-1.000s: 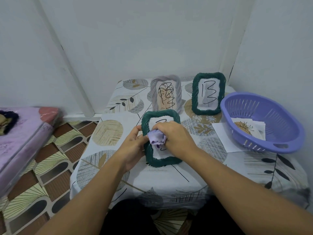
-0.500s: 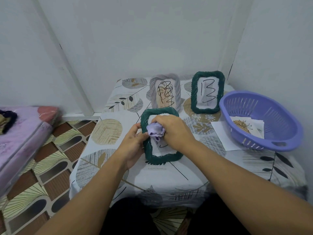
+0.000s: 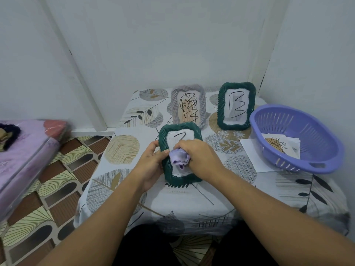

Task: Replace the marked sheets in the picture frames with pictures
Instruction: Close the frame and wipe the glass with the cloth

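Observation:
A dark green woven frame [image 3: 180, 129] lies flat near the middle of the table with a white marked sheet [image 3: 178, 138] in it. My left hand [image 3: 151, 164] grips the frame's left edge. My right hand [image 3: 199, 158] holds a crumpled lilac cloth [image 3: 179, 157] pressed onto the frame's glass. Behind stand a grey frame [image 3: 188, 105] with a scribbled-over picture and a second green frame [image 3: 237, 105] with a sheet marked 13. A purple basket [image 3: 296, 139] at the right holds pictures [image 3: 278, 145].
A loose white sheet [image 3: 251, 150] lies under the basket's left side. The small table [image 3: 192, 198] has a leaf-patterned cloth and stands in a corner between white walls. A pink wrapped mattress [image 3: 25, 150] lies on the patterned floor at the left.
My right hand has moved the lilac cloth down the glass, from the top of the sheet toward its middle. The left hand stays on the frame's edge.

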The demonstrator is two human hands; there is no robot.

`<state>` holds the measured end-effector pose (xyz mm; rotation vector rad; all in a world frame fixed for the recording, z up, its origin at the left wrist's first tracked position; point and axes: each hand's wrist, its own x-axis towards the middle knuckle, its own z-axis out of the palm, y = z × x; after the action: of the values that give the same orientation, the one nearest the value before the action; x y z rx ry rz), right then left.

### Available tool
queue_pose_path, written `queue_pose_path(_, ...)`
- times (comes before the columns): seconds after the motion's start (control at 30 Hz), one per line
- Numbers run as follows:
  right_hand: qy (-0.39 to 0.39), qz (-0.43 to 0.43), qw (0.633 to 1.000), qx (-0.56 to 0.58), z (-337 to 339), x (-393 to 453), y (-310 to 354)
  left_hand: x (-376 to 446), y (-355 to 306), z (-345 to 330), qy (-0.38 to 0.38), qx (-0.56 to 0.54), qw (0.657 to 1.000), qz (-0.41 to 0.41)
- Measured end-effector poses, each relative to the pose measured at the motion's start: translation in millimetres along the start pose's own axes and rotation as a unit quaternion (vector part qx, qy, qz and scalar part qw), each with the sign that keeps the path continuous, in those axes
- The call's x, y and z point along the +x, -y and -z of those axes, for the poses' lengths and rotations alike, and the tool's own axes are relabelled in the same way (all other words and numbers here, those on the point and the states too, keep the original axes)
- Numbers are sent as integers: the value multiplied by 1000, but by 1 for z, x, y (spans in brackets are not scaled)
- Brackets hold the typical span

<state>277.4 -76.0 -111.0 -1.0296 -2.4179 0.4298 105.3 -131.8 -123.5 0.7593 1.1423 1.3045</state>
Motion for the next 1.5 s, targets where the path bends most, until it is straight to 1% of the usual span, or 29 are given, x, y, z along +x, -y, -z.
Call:
queue_pose_path(0.1, 27, 5, 1000, 13, 0, -9, 1, -1, 2, 0, -3, -13, 1000, 5)
queue_pose_path(0.23, 16, 18, 1000, -15, 3, -2, 2, 0, 1, 0, 0, -4, 1000, 0)
queue_pose_path(0.3, 12, 12, 1000, -11, 3, -3, 3, 1, 1, -1, 0, 0, 1000, -2)
queue_pose_path(0.47, 43, 22, 999, 5, -1, -21, 6, 1, 5, 2, -10, -9, 1000, 2)
queue_pose_path(0.7, -6, 19, 999, -26, 3, 6, 4, 0, -1, -1, 8, 9, 1000, -6)
queue_pose_path(0.87, 10, 35, 999, -8, -5, -16, 1, 0, 4, 2, 5, -10, 1000, -3)
queue_pose_path(1.1, -24, 33, 998, -37, 4, 14, 3, 0, -1, -2, 12, 10, 1000, -9)
queue_pose_path(1.3, 3, 34, 999, -9, -6, -11, 2, 1, 5, 3, -3, -4, 1000, -6)
queue_pose_path(1.5, -22, 23, 999, -35, 7, 12, 4, 1, 0, -2, 7, 9, 1000, -4)
